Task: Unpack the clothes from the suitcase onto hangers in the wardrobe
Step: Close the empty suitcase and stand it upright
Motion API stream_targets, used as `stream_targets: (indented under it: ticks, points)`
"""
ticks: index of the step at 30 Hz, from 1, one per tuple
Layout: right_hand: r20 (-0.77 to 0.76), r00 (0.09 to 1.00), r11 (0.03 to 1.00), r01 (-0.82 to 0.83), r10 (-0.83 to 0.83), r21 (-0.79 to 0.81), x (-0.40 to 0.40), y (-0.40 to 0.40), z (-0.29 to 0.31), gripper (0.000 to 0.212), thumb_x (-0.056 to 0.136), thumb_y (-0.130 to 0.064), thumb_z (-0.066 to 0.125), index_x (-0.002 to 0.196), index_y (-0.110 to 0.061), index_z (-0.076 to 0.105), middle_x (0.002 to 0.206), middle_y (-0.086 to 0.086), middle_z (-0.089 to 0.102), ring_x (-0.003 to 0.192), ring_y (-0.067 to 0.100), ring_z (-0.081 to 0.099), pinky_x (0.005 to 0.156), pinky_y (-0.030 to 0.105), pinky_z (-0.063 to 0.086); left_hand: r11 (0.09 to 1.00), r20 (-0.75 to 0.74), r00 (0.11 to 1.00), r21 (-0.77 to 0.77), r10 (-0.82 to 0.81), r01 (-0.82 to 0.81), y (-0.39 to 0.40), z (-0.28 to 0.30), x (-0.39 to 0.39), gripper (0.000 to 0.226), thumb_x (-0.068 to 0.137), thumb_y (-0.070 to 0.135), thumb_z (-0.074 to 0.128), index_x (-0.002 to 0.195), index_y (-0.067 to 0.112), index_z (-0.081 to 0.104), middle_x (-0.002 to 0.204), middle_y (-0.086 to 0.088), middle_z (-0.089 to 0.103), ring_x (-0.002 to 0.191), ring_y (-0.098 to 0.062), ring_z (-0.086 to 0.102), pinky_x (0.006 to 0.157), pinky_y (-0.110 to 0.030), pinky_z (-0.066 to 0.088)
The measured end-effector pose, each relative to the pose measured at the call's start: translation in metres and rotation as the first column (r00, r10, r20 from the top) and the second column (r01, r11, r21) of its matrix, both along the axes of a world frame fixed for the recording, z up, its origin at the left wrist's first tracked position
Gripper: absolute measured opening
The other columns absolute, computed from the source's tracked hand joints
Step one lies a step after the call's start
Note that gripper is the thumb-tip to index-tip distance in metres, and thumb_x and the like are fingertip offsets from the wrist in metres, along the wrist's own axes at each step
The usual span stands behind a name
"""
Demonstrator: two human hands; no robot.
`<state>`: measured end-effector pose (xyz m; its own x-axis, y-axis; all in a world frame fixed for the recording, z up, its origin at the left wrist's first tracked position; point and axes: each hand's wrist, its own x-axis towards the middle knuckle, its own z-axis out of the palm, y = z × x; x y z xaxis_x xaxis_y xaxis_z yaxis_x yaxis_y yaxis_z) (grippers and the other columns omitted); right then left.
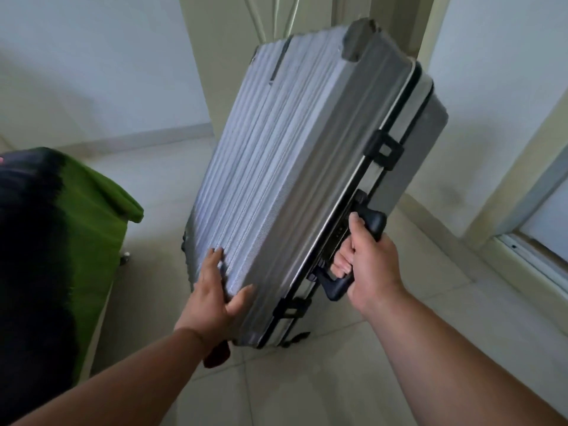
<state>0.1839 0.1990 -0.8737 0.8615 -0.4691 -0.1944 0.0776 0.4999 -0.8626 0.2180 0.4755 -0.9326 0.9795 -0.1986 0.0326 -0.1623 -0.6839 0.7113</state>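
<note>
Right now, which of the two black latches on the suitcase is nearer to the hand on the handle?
The lower latch, just below the right hand gripping the handle; the upper latch sits farther up the suitcase edge.

The floor (307, 392) is laid with pale, glossy tiles, thin grout lines crossing it. A bed (101, 241) with a green cover stands on it, to the left of the suitcase (295, 167); one small caster shows under the bed's near corner. A dark cloth lies over the green cover (its far left part). Whether the tilted suitcase touches the floor cannot be told.
</note>
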Motion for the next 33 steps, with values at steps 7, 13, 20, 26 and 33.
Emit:
stream_targets:
  ticks: [7,13,20,26,33]
  points:
    - [0.048,0.991,0.954,-0.104,0.122,-0.28,-0.013,0.036,-0.001,0.058,0.105,-0.031,0.066,0.056,-0.011,0.041,0.05,0.01,0.033,0.045,0.02,0.034,0.048,0.035,0.032,0.999,-0.297,0.955,-0.042,-0.001,-0.012,0.029,0.001,0.023,0.125,0.058,0.066,0.096,0.161,0.046,0.029,0.148,0.012,0.063,0.128,-0.017,0.067,0.097,-0.041,0.063]
    - [0.004,0.953,0.872,-0.275,0.302,-0.406,-0.022,0.062,-0.01,0.057,0.106,-0.025,0.065,0.058,-0.006,0.039,0.052,0.011,0.033,0.049,0.025,0.033,0.05,0.035,0.035,0.991,-0.376,0.917,0.055,0.136,-0.125,0.028,0.002,0.033,0.069,0.044,0.018,0.102,0.106,0.027,0.074,0.097,0.009,0.08,0.098,-0.02,0.076,0.092,-0.044,0.063]
    - [-0.146,0.908,0.758,-0.409,0.393,-0.507,-0.031,0.077,-0.034,0.049,0.101,-0.03,0.071,0.058,-0.017,0.052,0.056,0.009,0.048,0.055,0.022,0.049,0.062,0.029,0.047,0.963,-0.386,0.893,-0.035,0.233,-0.267,0.036,0.001,0.022,0.065,0.058,0.001,0.101,0.109,0.024,0.067,0.1,0.009,0.073,0.102,-0.026,0.07,0.099,-0.049,0.06]
    - [-0.159,0.984,0.584,-0.178,0.083,-0.792,-0.024,0.064,-0.034,0.025,0.089,-0.045,0.081,0.1,-0.026,0.069,0.087,-0.012,0.074,0.082,0.0,0.07,0.072,0.014,0.05,0.895,-0.235,0.96,-0.379,0.152,-0.234,0.035,0.049,0.007,0.072,0.062,0.034,0.104,0.123,0.028,0.067,0.108,0.007,0.081,0.104,-0.017,0.078,0.087,-0.038,0.066]
    - [0.278,0.96,0.339,0.266,-0.014,-0.902,-0.019,0.043,0.024,0.051,0.097,-0.05,0.068,0.127,-0.009,0.063,0.115,-0.001,0.059,0.106,0.019,0.06,0.092,0.042,0.056,0.84,0.505,0.823,-0.539,0.261,0.065,0.03,0.188,0.009,0.067,0.096,0.065,0.064,0.144,0.02,0.052,0.149,-0.012,0.06,0.14,-0.035,0.057,0.117,-0.068,0.042]
